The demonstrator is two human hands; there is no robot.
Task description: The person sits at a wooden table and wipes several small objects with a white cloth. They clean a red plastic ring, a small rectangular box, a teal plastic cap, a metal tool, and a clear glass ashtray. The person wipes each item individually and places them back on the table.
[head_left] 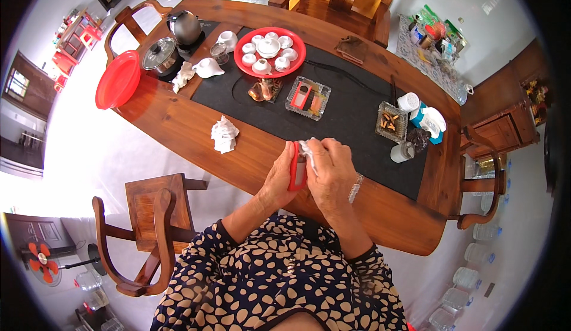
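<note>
Close to the table's near edge, my left hand (276,180) is closed around a small flat case with a red frame (294,184) and a greyish face, held upright. My right hand (333,175) pinches a crumpled white tissue (306,148) against the case's upper end. My fingers hide part of both. A glass tray (321,114) beyond my hands holds a similar red-framed piece (302,95). To the left, another wad of white tissue (224,135) lies on the wood.
A round red tray (241,69) carries white teacups. Left of it are a kettle (185,29), a lidded pot (160,56) and a red basin (118,80). An ashtray with cigarette butts (389,121) and a tissue pack (427,121) sit right. A wooden chair (156,212) stands at left.
</note>
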